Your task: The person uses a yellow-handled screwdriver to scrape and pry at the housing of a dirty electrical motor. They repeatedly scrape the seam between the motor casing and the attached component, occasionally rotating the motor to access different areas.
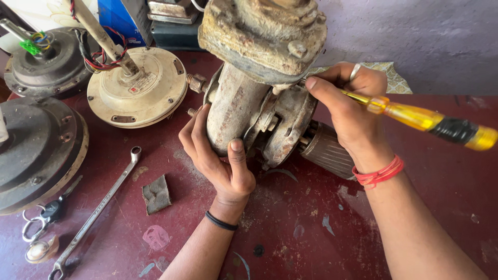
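A rusty, dirt-caked pump housing [259, 62] lies on the dark red table [311, 228]. My left hand [215, 155] grips its cylindrical body from the left, thumb up against the metal. My right hand [347, 111] holds a yellow-handled screwdriver [430, 122], the handle sticking out right; its tip is pushed in at the seam between the pump parts and is hidden. A ribbed grey motor end [327, 150] pokes out below my right hand.
A cream fan motor with red wires [136, 85] and two dark fan motors [44, 67] [36, 150] sit at left. A long spanner [96, 212], a key bunch [39, 228] and a small sandpaper scrap [156, 194] lie on the table. A grey wall [415, 36] stands behind.
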